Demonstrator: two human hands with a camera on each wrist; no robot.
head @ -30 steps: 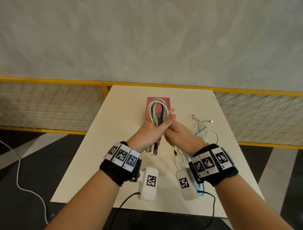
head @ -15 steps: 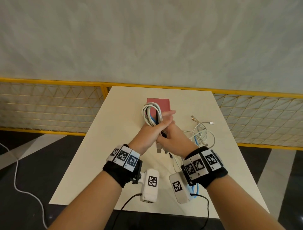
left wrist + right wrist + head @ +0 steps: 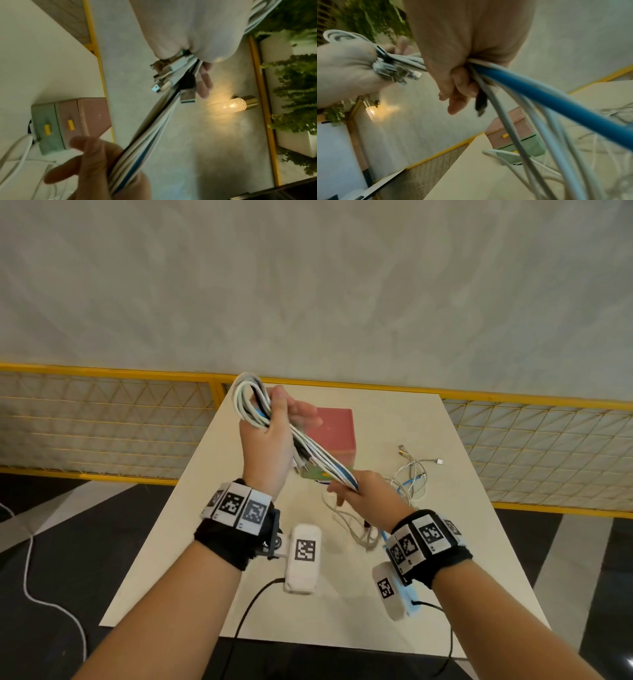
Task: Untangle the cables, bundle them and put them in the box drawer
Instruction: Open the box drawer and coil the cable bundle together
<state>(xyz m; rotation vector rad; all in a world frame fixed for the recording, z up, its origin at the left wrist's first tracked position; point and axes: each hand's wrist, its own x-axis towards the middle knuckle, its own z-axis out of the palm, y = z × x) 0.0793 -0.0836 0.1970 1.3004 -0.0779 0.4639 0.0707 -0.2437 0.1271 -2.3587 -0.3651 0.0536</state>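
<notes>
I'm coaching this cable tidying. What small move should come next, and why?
Probably loop the stretched run back toward the left hand. The coil is started there, but the cables run taut to the right hand, with more trailing onto the table.

our right hand (image 3: 467,56) curls round a run of cables (image 3: 518,102), among them a thick blue cable (image 3: 556,100) and several white ones that trail down toward the table (image 3: 471,175). at the left, our left hand (image 3: 346,67) grips the looped end of the same bundle, with a cluster of plugs (image 3: 395,71) sticking out of it. behind the strands stands the box (image 3: 513,135), pink over green with yellow tabs. a lit lamp (image 3: 371,109) glows on the wall.
</notes>
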